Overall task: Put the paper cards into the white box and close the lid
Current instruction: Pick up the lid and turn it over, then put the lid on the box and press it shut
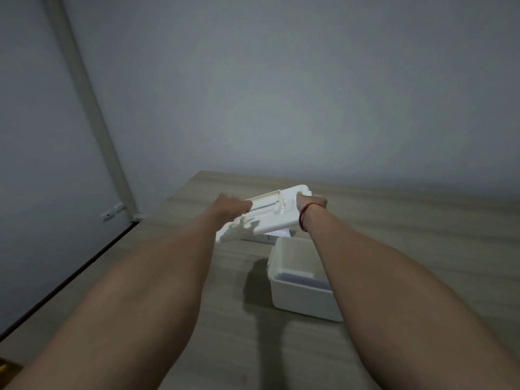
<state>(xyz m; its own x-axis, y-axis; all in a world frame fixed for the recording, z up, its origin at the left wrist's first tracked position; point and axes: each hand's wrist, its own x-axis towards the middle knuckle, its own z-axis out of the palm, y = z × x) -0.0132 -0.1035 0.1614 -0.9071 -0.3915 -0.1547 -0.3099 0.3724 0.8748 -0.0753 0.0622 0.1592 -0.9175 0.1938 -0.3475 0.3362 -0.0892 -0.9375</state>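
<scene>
Both forearms reach over the bench (pixel 422 220), my left grip (pixel 232 206) and right grip (pixel 311 202) clamping the ends of the light, rigid lid (pixel 270 218) above the open white box (pixel 298 294), cards (pixel 298 278) inside.

Box (pixel 292 294) interior partly behind right forearm (pixel 394 277); contents blurred.
</scene>
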